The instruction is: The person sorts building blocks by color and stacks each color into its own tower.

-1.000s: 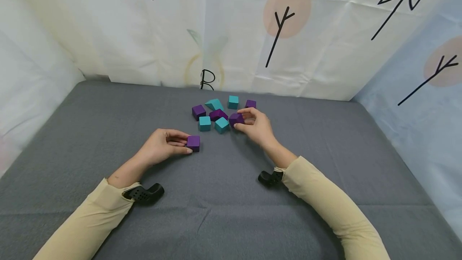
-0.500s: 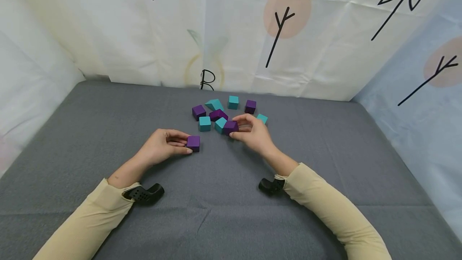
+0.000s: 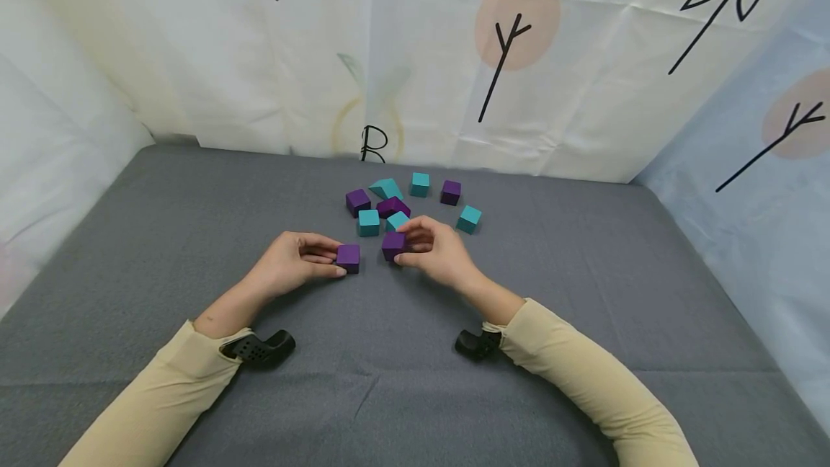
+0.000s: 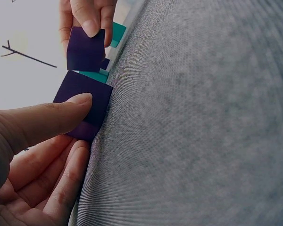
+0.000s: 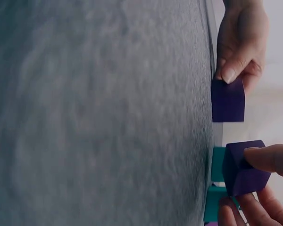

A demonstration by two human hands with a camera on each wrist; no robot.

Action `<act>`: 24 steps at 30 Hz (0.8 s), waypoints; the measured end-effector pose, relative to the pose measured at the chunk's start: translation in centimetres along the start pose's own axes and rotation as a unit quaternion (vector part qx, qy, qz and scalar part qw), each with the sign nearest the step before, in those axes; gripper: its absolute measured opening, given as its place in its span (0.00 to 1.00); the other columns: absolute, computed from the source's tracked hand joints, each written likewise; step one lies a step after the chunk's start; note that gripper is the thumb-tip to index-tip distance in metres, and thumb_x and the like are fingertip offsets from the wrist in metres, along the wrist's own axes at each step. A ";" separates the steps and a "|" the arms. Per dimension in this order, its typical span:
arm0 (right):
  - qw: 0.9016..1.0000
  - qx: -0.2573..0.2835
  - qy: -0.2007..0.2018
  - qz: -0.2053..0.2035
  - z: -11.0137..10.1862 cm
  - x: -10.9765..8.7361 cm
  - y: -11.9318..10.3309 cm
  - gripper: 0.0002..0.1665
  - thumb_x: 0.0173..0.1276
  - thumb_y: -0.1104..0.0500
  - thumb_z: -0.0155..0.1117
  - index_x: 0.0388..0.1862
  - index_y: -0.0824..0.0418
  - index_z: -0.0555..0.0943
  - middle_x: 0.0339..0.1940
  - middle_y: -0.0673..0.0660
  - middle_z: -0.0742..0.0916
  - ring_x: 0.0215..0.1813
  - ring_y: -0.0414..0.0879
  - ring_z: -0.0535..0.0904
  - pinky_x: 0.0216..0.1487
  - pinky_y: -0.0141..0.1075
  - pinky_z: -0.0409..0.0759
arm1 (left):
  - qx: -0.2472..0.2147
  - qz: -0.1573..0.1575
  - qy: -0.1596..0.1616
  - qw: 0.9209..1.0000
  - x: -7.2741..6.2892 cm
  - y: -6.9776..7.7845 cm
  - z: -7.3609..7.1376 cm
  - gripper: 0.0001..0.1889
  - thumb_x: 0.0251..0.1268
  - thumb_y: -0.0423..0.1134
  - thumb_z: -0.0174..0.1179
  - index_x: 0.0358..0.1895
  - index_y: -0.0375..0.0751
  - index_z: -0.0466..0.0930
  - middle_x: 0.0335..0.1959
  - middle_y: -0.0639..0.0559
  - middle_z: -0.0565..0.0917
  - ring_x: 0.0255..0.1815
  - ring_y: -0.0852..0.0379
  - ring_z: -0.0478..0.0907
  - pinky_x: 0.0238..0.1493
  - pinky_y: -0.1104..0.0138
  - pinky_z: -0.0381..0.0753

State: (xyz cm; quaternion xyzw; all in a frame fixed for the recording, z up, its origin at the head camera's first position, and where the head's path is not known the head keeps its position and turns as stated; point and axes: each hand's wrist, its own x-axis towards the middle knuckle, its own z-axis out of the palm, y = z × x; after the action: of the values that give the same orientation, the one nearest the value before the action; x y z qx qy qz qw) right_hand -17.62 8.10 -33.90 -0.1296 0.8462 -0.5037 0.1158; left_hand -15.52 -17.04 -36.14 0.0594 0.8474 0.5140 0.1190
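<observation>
My left hand (image 3: 292,263) pinches a purple cube (image 3: 348,258) between thumb and fingers, and the cube rests on the grey cloth. In the left wrist view the thumb presses the near face of that cube (image 4: 87,103). My right hand (image 3: 437,251) holds a second purple cube (image 3: 393,246) by its right side, a short gap to the right of the first. In the right wrist view this second cube (image 5: 245,167) is tilted and appears slightly raised off the cloth. Just behind it, a teal cube (image 3: 397,220) is partly covered by the right hand's fingers.
Behind the hands lie a teal cube (image 3: 368,223), a purple cube (image 3: 358,202), a purple triangular block (image 3: 393,207), a teal triangular block (image 3: 386,188), another teal cube (image 3: 419,184) and a purple cube (image 3: 450,192). One teal cube (image 3: 468,219) sits farther right. A printed curtain (image 3: 428,92) hangs behind the table.
My right hand has carried its purple cube left and nearer, from the right of the group to beside the left hand's cube. The teal cube at right is uncovered. My left hand stays put.
</observation>
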 end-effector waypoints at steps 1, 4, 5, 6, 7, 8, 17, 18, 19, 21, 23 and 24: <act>1.000 -0.002 -0.004 0.001 0.1 0.0 -0.1 0.23 0.58 0.66 0.71 0.53 0.62 0.78 0.50 0.60 0.85 0.52 0.51 0.83 0.49 0.38 0.82 | -0.001 0.001 0.000 1.000 0.0 0.0 0.0 0.24 0.55 0.37 0.71 0.54 0.31 0.79 0.50 0.38 0.83 0.45 0.55 0.83 0.45 0.68 0.82; 1.000 -0.014 -0.012 -0.005 0.5 0.0 -0.3 0.23 0.57 0.66 0.71 0.53 0.61 0.79 0.50 0.60 0.85 0.51 0.50 0.83 0.49 0.38 0.81 | -0.003 0.002 0.001 1.000 0.0 0.0 0.0 0.24 0.55 0.36 0.70 0.54 0.30 0.79 0.50 0.37 0.83 0.45 0.54 0.83 0.45 0.68 0.82; 1.000 -0.017 -0.013 -0.009 0.6 0.0 -0.4 0.23 0.57 0.66 0.72 0.53 0.61 0.79 0.50 0.60 0.85 0.51 0.50 0.83 0.49 0.38 0.81 | -0.003 0.002 0.000 1.000 0.0 0.0 0.0 0.24 0.55 0.36 0.70 0.54 0.30 0.79 0.50 0.37 0.83 0.45 0.54 0.83 0.45 0.68 0.82; 1.000 -0.019 -0.014 -0.012 0.7 -0.1 -0.5 0.23 0.57 0.66 0.72 0.53 0.62 0.79 0.50 0.60 0.85 0.51 0.50 0.83 0.50 0.37 0.81 | -0.004 0.002 0.000 1.000 0.0 0.0 0.0 0.24 0.55 0.36 0.70 0.54 0.30 0.79 0.50 0.37 0.83 0.45 0.54 0.83 0.45 0.68 0.82; 1.000 -0.021 -0.014 -0.014 0.8 -0.1 -0.5 0.23 0.57 0.66 0.72 0.53 0.62 0.79 0.50 0.60 0.84 0.51 0.50 0.82 0.50 0.37 0.81 | -0.004 0.002 0.000 1.000 0.0 0.0 0.0 0.24 0.55 0.36 0.70 0.54 0.30 0.79 0.50 0.37 0.83 0.45 0.54 0.83 0.45 0.68 0.82; 1.000 -0.021 -0.015 -0.015 0.9 -0.1 -0.6 0.23 0.57 0.66 0.72 0.52 0.62 0.79 0.50 0.60 0.84 0.51 0.51 0.82 0.51 0.37 0.81 | -0.005 0.001 0.000 1.000 0.0 0.0 0.0 0.24 0.55 0.36 0.70 0.55 0.30 0.79 0.50 0.37 0.83 0.45 0.54 0.83 0.45 0.68 0.82; 1.000 -0.008 -0.028 -0.002 1.8 0.2 -1.0 0.23 0.56 0.69 0.72 0.51 0.64 0.78 0.49 0.61 0.84 0.52 0.51 0.82 0.52 0.37 0.81 | -0.004 0.000 0.001 1.000 0.1 0.0 0.1 0.24 0.55 0.35 0.70 0.54 0.29 0.79 0.49 0.37 0.83 0.44 0.54 0.83 0.46 0.67 0.82; 1.000 -0.010 -0.030 0.000 1.9 0.2 -1.0 0.22 0.56 0.69 0.72 0.50 0.64 0.78 0.49 0.61 0.84 0.52 0.51 0.82 0.52 0.37 0.81 | -0.004 -0.001 0.001 1.000 0.1 0.0 0.1 0.24 0.55 0.35 0.70 0.54 0.29 0.79 0.49 0.37 0.83 0.44 0.54 0.83 0.46 0.67 0.82; 0.999 -0.013 -0.031 0.001 2.0 0.2 -1.0 0.22 0.56 0.69 0.72 0.50 0.64 0.78 0.49 0.61 0.84 0.52 0.51 0.83 0.52 0.36 0.81 | -0.003 -0.002 0.001 1.000 0.1 0.0 0.1 0.24 0.55 0.35 0.70 0.54 0.29 0.79 0.49 0.37 0.83 0.44 0.54 0.83 0.46 0.67 0.82; 0.999 -0.017 -0.032 0.004 2.1 0.3 -1.0 0.22 0.55 0.69 0.72 0.50 0.63 0.78 0.48 0.61 0.84 0.51 0.51 0.83 0.52 0.36 0.81 | -0.004 -0.002 0.001 1.000 0.1 0.0 0.1 0.24 0.55 0.35 0.70 0.54 0.29 0.79 0.49 0.37 0.83 0.44 0.55 0.83 0.45 0.67 0.82; 0.999 -0.017 -0.033 0.005 2.2 0.4 -1.0 0.22 0.55 0.69 0.72 0.50 0.63 0.78 0.48 0.61 0.84 0.51 0.51 0.83 0.52 0.35 0.81 | -0.005 -0.001 0.001 1.000 0.1 0.1 0.0 0.23 0.55 0.35 0.70 0.54 0.29 0.79 0.49 0.36 0.83 0.44 0.54 0.83 0.45 0.68 0.83; 0.999 -0.017 -0.033 0.006 2.3 0.4 -1.0 0.22 0.55 0.69 0.72 0.50 0.63 0.78 0.48 0.61 0.84 0.51 0.51 0.83 0.52 0.35 0.81 | -0.005 0.000 0.001 1.000 0.0 0.1 0.0 0.23 0.55 0.35 0.70 0.54 0.29 0.79 0.49 0.36 0.83 0.44 0.54 0.83 0.45 0.68 0.83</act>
State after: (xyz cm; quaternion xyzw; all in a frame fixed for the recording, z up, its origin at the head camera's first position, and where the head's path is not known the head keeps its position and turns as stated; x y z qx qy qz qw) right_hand -17.19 5.62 -34.06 -0.1429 0.8510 -0.4843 0.1443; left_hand -15.56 -17.00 -36.07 0.0585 0.8449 0.5184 0.1183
